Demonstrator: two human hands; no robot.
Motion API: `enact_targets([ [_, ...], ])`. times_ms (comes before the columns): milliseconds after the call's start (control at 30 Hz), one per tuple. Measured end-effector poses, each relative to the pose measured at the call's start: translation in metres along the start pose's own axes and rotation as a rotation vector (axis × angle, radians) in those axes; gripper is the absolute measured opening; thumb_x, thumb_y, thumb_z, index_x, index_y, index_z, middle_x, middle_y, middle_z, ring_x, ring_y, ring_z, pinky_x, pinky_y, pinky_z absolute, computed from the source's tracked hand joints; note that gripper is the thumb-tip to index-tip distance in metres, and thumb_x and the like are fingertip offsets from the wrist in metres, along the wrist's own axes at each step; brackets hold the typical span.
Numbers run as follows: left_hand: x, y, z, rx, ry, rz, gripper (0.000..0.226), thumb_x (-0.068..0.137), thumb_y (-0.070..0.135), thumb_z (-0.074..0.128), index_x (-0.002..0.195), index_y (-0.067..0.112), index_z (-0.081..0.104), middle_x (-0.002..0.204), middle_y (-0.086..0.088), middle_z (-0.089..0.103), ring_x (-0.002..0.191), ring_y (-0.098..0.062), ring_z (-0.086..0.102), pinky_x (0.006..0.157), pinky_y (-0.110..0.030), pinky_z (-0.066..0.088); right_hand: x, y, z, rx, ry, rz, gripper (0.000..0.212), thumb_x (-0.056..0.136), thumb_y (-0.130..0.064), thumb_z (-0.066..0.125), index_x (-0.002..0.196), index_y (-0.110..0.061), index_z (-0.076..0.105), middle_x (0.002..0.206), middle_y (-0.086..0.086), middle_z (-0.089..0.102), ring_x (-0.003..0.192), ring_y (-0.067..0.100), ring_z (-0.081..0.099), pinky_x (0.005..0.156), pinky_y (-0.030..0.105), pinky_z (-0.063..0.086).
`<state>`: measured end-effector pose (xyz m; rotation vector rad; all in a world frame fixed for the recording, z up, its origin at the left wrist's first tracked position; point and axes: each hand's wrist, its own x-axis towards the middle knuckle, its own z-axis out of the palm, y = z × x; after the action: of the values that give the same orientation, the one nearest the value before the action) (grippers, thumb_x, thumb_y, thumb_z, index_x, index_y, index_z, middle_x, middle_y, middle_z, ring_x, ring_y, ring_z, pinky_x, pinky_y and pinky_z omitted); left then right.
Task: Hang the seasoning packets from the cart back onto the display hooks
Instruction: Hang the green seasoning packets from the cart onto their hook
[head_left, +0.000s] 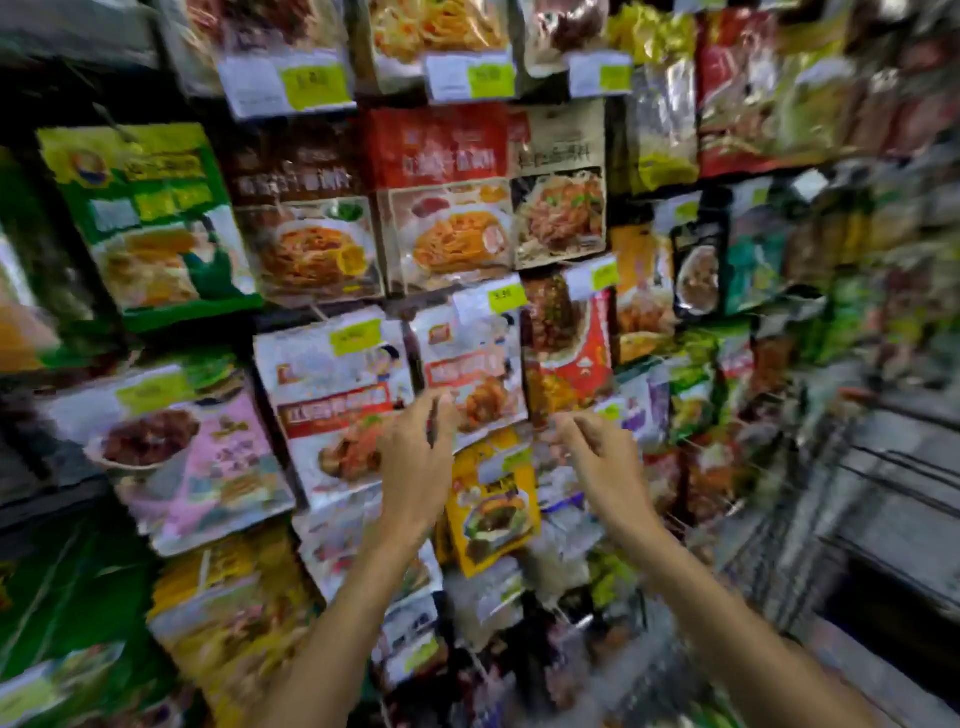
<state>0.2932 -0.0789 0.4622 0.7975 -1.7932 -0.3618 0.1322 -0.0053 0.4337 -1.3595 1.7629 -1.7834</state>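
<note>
Packet-hung display (291, 318) | left hand (415, 467) fingertips on white packet (470, 364) | right hand (597, 457) apart

Grocery shop aisle: seasoning packets (436, 150) w/ printed dish photos hang in tight rows, top to bottom. Yellow-green price tags (314, 83) are clipped in front of most cols.; wire shopping cart (810, 493) stands at right, near them.

There are a green-and-yellow packet (145, 218), a red-topped packet (441, 156), a pink packet (223, 457) and lime price tags (314, 83).
</note>
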Motion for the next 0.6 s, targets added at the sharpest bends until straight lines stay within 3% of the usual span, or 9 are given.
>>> enact_targets([
  [67, -0.04, -0.001, 0.053, -0.094, -0.164, -0.11, 0.024, 0.1, 0.019, 0.045, 0.087, 0.009, 0.063, 0.069, -0.016, 0.061, 0.062, -0.022, 0.054, 0.059, -0.033, 0.036, -0.029, 0.05, -0.038, -0.069, 0.069, 0.149, 0.027, 0.097, -0.026, 0.051, 0.075, -0.022, 0.065, 0.07, -0.004, 0.066, 0.068, 0.015, 0.064, 0.067, 0.037, 0.049],
  [133, -0.079, -0.003, 0.1, -0.141, -0.331, -0.17, 0.023, 0.099, 0.014, 0.046, 0.08, 0.009, 0.059, 0.065, -0.01, 0.055, 0.061, -0.024, 0.051, 0.061, -0.036, 0.037, -0.06, 0.097, -0.073, -0.104, 0.14, 0.307, 0.025, 0.097, -0.022, 0.052, 0.076, -0.02, 0.065, 0.072, 0.002, 0.067, 0.072, 0.024, 0.064, 0.074, 0.046, 0.05],
  [233, -0.127, -0.006, 0.159, -0.14, -0.562, -0.205, 0.021, 0.097, 0.011, 0.048, 0.082, 0.01, 0.062, 0.067, 0.004, 0.056, 0.062, -0.007, 0.053, 0.058, -0.018, 0.035, -0.107, 0.158, -0.12, -0.187, 0.272, 0.495, 0.024, 0.096, -0.018, 0.053, 0.079, -0.009, 0.066, 0.076, 0.013, 0.069, 0.073, 0.022, 0.063, 0.071, 0.042, 0.048],
  [300, -0.151, -0.01, 0.194, -0.129, -0.709, -0.203, 0.019, 0.097, 0.01, 0.049, 0.086, 0.008, 0.065, 0.072, 0.0, 0.063, 0.068, -0.009, 0.058, 0.06, -0.014, 0.035, -0.135, 0.19, -0.145, -0.239, 0.366, 0.606, 0.029, 0.096, -0.017, 0.053, 0.073, -0.006, 0.065, 0.069, 0.011, 0.066, 0.07, 0.019, 0.06, 0.066, 0.038, 0.044],
  [400, -0.181, -0.025, 0.246, -0.096, -0.908, -0.219, 0.021, 0.097, 0.014, 0.049, 0.099, 0.002, 0.065, 0.086, -0.017, 0.067, 0.08, -0.027, 0.061, 0.075, -0.035, 0.046, -0.169, 0.229, -0.169, -0.271, 0.505, 0.77, 0.029, 0.096, -0.016, 0.052, 0.073, -0.006, 0.066, 0.069, 0.008, 0.066, 0.069, 0.023, 0.062, 0.067, 0.041, 0.048],
  [500, -0.213, -0.041, 0.293, -0.059, -1.063, -0.223, 0.024, 0.098, 0.018, 0.049, 0.107, 0.003, 0.065, 0.101, -0.02, 0.068, 0.095, -0.031, 0.062, 0.082, -0.039, 0.048, -0.201, 0.266, -0.18, -0.326, 0.609, 0.908, 0.03, 0.098, -0.019, 0.05, 0.072, -0.009, 0.062, 0.073, 0.017, 0.067, 0.068, 0.033, 0.065, 0.065, 0.051, 0.053],
  [600, -0.247, -0.055, 0.334, -0.076, -1.183, -0.221, 0.022, 0.097, 0.016, 0.051, 0.107, 0.004, 0.065, 0.094, -0.017, 0.069, 0.088, -0.027, 0.063, 0.067, -0.027, 0.04, -0.228, 0.307, -0.179, -0.341, 0.668, 1.034, 0.03, 0.098, -0.016, 0.048, 0.082, 0.001, 0.066, 0.081, 0.024, 0.069, 0.073, 0.039, 0.065, 0.071, 0.058, 0.052],
])
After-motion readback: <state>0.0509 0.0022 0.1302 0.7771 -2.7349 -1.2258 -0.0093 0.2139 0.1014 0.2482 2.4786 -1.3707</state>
